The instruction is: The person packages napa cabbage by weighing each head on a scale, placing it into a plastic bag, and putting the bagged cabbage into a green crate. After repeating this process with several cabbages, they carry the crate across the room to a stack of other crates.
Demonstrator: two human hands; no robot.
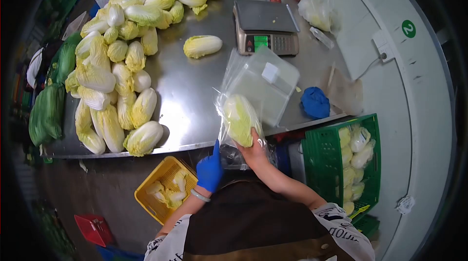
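My right hand (252, 151), bare, grips a pale green napa cabbage (240, 117) by its near end. The cabbage lies tilted at the table's front edge, with a clear plastic bag (222, 127) around or beside it; the thin film makes it hard to tell which. In a blue glove, my left hand (210, 171) is at the bag's left edge, one finger pointing up along the film and the others curled. Just beyond the cabbage, a stack of clear bags (278, 95) lies on the steel table (187, 95).
Many napa cabbages (97, 78) are heaped on the left, with one single cabbage (203, 46) apart. A scale (265, 22) stands at the back. Below are a yellow basket (146, 197) of leaves and a green crate (321, 158) with bagged cabbages. A blue bundle (315, 102) lies right.
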